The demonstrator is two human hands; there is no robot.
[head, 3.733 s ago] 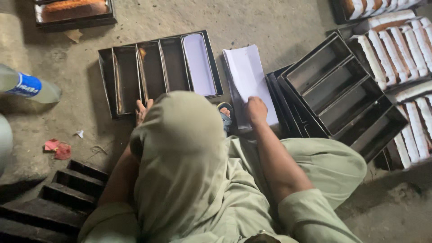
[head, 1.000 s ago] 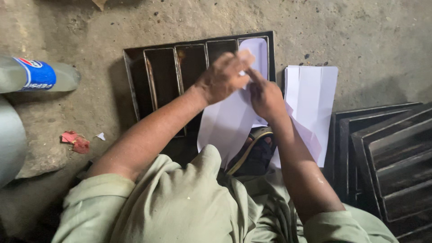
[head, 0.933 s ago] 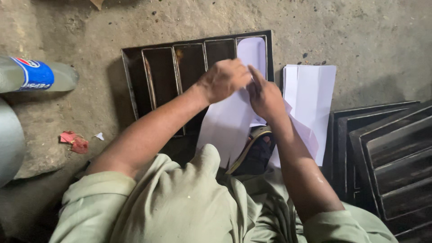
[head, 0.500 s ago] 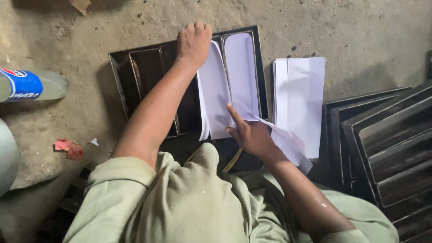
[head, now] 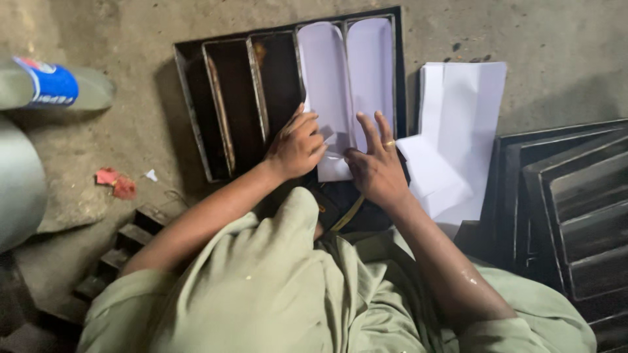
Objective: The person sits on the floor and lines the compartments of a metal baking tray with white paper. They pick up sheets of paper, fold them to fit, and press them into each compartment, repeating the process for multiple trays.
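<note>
A black metal tray with several long slots lies on the floor in front of me. Its two right-hand slots are lined with white paper sheets. My left hand is curled at the near end of the tray, with its fingertips pinching the bottom edge of the left sheet. Beside it, my right hand rests with its fingers spread, pressing down the near end of the paper. A ring shows on one finger.
A stack of loose white sheets lies just right of the tray. Stacked black trays fill the right edge, and another dark tray sits at the lower left. A plastic bottle lies at the upper left, red scraps below it.
My left hand has drawn back from the tray's far end to its near end. The second sheet now lies flat in its slot, and my right hand has moved up onto the paper's near edge.
</note>
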